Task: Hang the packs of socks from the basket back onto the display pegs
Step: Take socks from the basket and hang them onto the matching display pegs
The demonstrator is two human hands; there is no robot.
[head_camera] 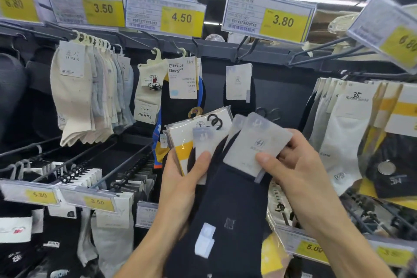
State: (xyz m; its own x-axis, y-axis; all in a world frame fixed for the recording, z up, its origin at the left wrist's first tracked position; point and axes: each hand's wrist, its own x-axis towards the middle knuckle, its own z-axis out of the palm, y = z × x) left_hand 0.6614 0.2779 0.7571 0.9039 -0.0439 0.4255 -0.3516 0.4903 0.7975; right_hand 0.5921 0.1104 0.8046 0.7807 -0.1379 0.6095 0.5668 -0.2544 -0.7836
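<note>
My left hand [180, 185] grips a fanned stack of sock packs [196, 140] with black hooks at the top, thumb pressed on a grey card. My right hand [295, 165] pinches the grey card of a dark navy sock pack [228, 205] at the front of the stack. Directly above, one matching black pack with a grey card [239, 86] hangs on the peg [244, 49] under the 3.80 price tag [268, 16]. No basket is in view.
Cream socks [76, 97] crowd the peg under the 3.50 tag, and Classics Design packs [182, 81] hang under 4.50. White and black-yellow packs [352, 131] hang at right. Lower pegs with price rails [56, 196] jut out toward me at left and right.
</note>
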